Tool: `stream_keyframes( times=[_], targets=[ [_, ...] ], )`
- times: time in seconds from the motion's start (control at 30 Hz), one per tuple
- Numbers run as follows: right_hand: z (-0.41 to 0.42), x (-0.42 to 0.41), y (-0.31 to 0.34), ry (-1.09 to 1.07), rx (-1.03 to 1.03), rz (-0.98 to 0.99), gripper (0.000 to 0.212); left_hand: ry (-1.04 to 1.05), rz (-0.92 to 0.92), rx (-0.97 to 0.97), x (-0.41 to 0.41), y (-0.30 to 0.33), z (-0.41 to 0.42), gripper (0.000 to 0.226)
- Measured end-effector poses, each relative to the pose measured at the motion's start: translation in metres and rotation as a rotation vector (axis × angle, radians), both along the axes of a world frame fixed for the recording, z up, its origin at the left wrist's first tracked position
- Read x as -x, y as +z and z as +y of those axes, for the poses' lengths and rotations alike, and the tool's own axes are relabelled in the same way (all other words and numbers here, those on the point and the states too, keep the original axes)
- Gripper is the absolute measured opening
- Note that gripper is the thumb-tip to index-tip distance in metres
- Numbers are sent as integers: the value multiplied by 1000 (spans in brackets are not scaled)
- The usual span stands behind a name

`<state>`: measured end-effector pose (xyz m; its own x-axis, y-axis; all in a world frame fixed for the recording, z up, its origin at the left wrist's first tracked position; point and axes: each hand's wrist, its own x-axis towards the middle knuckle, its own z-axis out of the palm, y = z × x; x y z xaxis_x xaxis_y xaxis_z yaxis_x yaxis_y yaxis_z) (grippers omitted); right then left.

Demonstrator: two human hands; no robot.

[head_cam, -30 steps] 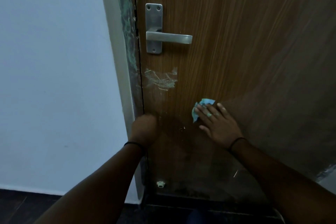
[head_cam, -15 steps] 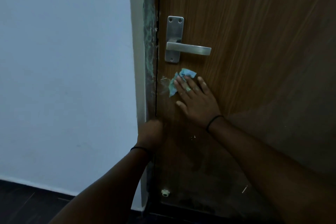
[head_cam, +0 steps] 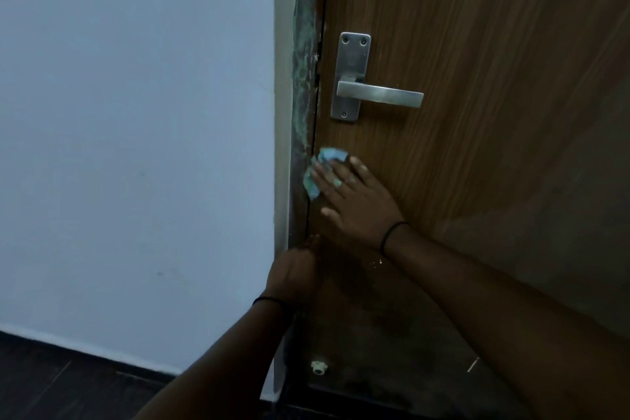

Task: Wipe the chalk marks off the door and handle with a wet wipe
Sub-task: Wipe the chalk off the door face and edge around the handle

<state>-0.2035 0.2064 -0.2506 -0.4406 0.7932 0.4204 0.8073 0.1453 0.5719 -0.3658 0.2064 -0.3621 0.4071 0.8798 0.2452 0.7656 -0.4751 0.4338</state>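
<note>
Currently the right hand (head_cam: 354, 201) has the wipe (head_cam: 322, 167) flat against the door (head_cam: 477, 44) just below the handle (head_cam: 378, 94), right at the latch edge; fingers (head_cam: 329, 174) are spread and pressed over the wipe, not pinching it; part of the wipe sticks out past the fingertips toward the frame (head_cam: 303, 78). Left hand (head_cam: 295, 274) sits lower at the door edge; looks curled on the edge to steady it, though I can't tell the finger state for sure.

Advice for this step: keep the palm flat with even pressure; use short overlapping strokes running along the edge, not circles, so chalk lifts rather than smears; refold to a clean face, since the wipe looks bunched.

Greenish chalk smear shows along the frame strip beside the door; that wants a narrow fingertip pass with the wipe wrapped over one finger; handle looks mostly clean from here, but too dim to be sure; a few pale specks (head_cam: 376, 262) show on the door lower down, near the right wrist.

Risk: pushing hard on the door could swing it; left hand should hold.
</note>
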Motion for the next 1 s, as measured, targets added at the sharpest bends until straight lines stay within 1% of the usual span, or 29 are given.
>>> stream_keyframes(
  times=[0.07,0.1,0.13,0.2,0.23,0.27,0.3,0.33,0.4,0.47,0.53,0.63,0.7,0.77,0.83,0.87,0.93,1.0],
  targets=[
    [-13,-18,-13,5,60,-57,66,36,106,-11,5,-6,-2,36],
    [-17,-28,-13,1,59,-78,66,62,109,24,7,-8,-2,34],
    [-18,-37,-9,-8,36,-90,65,67,57,47,9,-11,-2,36],
    [-13,-44,4,-16,-50,-55,66,72,-60,118,11,-13,-5,47],
    [-8,-40,12,-18,-101,-18,67,55,-33,102,10,-11,-6,46],
    [-2,-32,16,-21,-139,19,68,32,39,54,9,-12,-7,43],
    [2,-20,17,-24,-156,47,69,43,83,32,8,-12,-6,46],
    [5,-9,13,-23,-152,57,70,29,111,-1,8,-11,-6,51],
    [7,-1,2,7,-83,10,70,4,120,18,7,-8,-6,60],
    [0,-14,-8,41,27,-102,68,-1,135,3,6,0,-7,55],
    [-10,-34,-9,56,94,-153,65,-6,160,-24,8,3,-4,50],
    [-24,-58,0,46,73,-186,62,-14,173,-26,9,8,-1,51],
    [-22,-56,12,25,-16,-120,63,-27,138,-31,7,11,-2,45],
    [-12,-30,25,-6,-103,14,65,-34,58,-4,5,15,-4,38],
    [-1,0,27,-21,-108,84,67,-36,18,2,6,20,-6,38],
    [2,11,24,-19,-78,72,68,-38,31,-26,8,23,-7,36],
    [2,17,13,8,20,-23,66,-24,50,-79,13,25,-6,31],
    [-3,8,7,39,106,-115,66,10,65,-61,22,25,-6,27]
  ],
)
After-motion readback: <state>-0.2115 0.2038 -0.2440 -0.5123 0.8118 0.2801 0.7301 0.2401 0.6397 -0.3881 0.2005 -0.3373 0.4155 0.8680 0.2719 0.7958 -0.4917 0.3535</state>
